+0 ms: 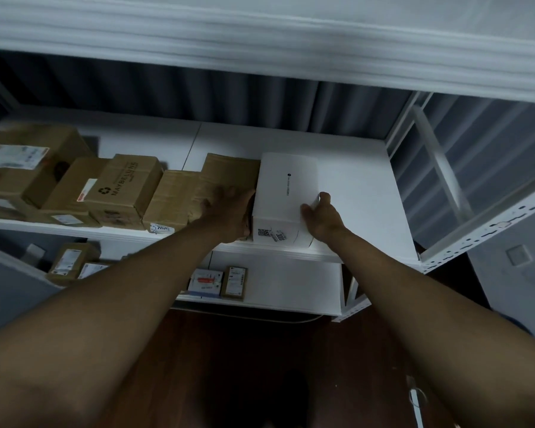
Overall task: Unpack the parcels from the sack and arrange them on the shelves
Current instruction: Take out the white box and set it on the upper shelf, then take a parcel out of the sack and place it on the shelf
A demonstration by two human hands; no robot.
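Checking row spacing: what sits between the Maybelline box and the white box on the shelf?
In the head view, two plain brown cardboard parcels stand between the Maybelline box and the white box.

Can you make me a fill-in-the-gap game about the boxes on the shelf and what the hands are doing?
1. Both hands hold a box whose colour is ____.
2. The left hand is on the side of that box nearest the row of ____ cardboard boxes.
3. The word printed on one cardboard box is ____.
4. The white box sits at the ____ end of the row.

Missing words: white; brown; MAYBELLINE; right
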